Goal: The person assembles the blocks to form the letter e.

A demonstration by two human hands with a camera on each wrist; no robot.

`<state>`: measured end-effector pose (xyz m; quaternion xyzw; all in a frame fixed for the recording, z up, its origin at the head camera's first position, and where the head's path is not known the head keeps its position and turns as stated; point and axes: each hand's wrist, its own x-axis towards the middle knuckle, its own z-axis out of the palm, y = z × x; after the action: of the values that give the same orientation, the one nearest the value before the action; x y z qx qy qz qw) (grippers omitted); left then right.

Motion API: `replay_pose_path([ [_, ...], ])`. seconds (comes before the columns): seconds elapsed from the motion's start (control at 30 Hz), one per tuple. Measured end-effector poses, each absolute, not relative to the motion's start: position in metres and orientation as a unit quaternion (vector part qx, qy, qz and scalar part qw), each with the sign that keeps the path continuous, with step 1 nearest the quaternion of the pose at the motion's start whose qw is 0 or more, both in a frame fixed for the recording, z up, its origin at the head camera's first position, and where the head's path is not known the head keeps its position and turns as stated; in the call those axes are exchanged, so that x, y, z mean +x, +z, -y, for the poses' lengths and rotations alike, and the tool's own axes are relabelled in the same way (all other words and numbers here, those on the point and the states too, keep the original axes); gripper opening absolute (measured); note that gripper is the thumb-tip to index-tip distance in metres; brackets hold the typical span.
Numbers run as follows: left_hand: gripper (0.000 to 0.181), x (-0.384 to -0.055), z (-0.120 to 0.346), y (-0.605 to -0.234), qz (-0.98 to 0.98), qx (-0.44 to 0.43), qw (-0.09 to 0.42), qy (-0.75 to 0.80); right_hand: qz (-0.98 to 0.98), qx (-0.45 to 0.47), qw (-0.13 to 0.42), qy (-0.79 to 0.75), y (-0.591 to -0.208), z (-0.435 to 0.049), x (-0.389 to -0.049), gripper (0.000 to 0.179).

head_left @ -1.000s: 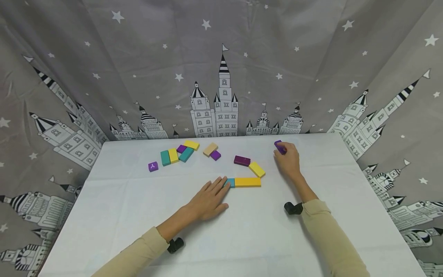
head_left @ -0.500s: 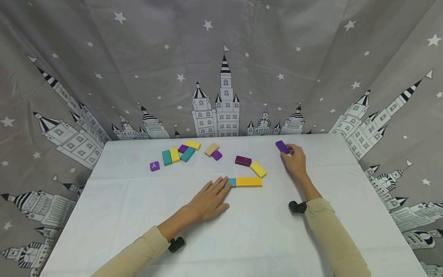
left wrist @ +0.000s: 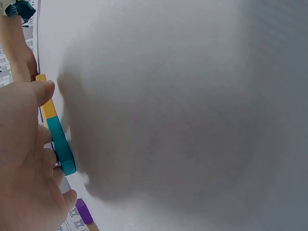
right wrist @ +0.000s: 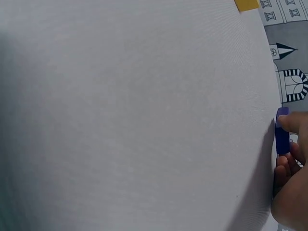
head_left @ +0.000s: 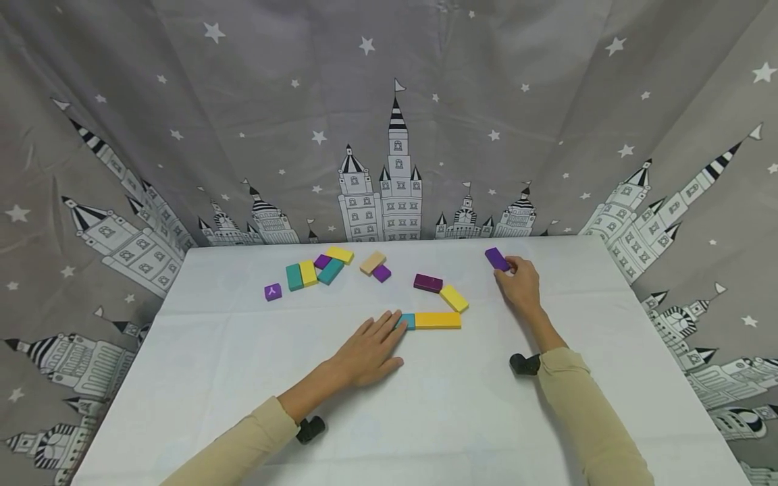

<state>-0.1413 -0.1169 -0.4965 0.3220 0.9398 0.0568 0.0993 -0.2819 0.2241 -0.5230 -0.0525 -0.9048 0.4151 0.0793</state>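
My left hand (head_left: 366,352) lies flat with fingers straight, fingertips on a teal block (head_left: 408,322). Its other end is hidden under those fingers in the head view. A longer orange block (head_left: 437,320) lies end to end with the teal one, as a row. At the far right of the table, my right hand (head_left: 521,282) holds the near end of a purple block (head_left: 496,259) between thumb and curled fingers. In the right wrist view, the thumb lies against one end of this purple block (right wrist: 282,132) and the fingertips are at the other end.
A dark plum block (head_left: 428,283) and a yellow block (head_left: 454,298) lie behind the orange one. Further left are a tan block (head_left: 372,262) with a small purple one, a cluster with a teal block (head_left: 294,277), and a lone purple piece (head_left: 273,291). A castle-print curtain (head_left: 243,169) borders the table.
My right hand has drawn back slightly rightward and toward me, from over the purple block to its near end, so more of the block shows. The left hand stays in place.
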Motion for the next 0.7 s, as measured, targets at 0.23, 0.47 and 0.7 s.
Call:
replay_pose_path([
  [0.23, 0.069, -0.141, 0.116, -0.495, -0.940, 0.320, 0.099, 0.057, 0.908, -0.046, 0.084, 0.407, -0.524, -0.225, -0.283, 0.044],
  [0.47, 0.069, -0.141, 0.116, -0.496, -0.940, 0.319, 0.103, 0.058, 0.910, -0.033, 0.078, 0.406, -0.521, -0.225, -0.283, 0.043],
  [0.7, 0.069, -0.141, 0.116, -0.497, -0.940, 0.320, 0.099, 0.057, 0.912, 0.003, 0.056, 0.407, -0.511, -0.218, -0.279, 0.044],
])
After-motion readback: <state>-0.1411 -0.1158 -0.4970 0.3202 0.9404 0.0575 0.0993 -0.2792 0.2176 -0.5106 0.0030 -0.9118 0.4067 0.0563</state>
